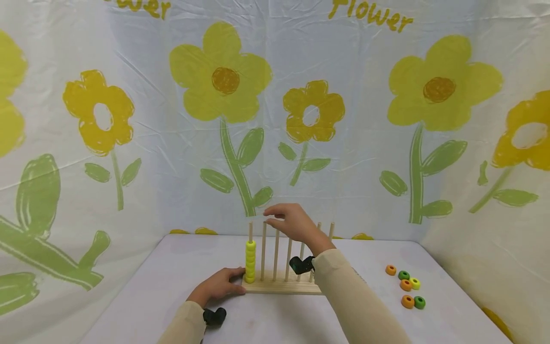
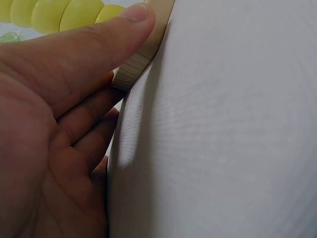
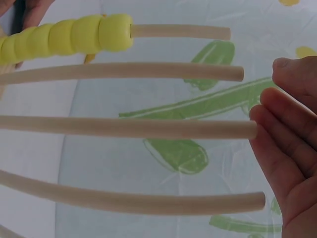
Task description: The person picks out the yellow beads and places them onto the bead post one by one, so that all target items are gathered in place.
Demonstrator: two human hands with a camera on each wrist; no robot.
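A wooden peg rack (image 1: 279,287) stands on the table with a row of upright pegs (image 3: 188,128). Its leftmost peg carries a stack of yellow beads (image 1: 250,262), and the peg's bare tip sticks out above them. My left hand (image 1: 219,285) holds the rack's left end, thumb on the front edge of the base (image 2: 153,34) and fingers behind it. Above the pegs hovers my right hand (image 1: 294,223), thumb and fingertips apart. In the right wrist view nothing shows between those fingers (image 3: 285,129), which are close to the peg tips.
Several loose beads lie on the table's right side, among them an orange bead (image 1: 390,270), a green bead (image 1: 404,275) and a yellow bead (image 1: 414,283). A flower-printed cloth (image 1: 352,181) hangs behind the table (image 1: 172,267).
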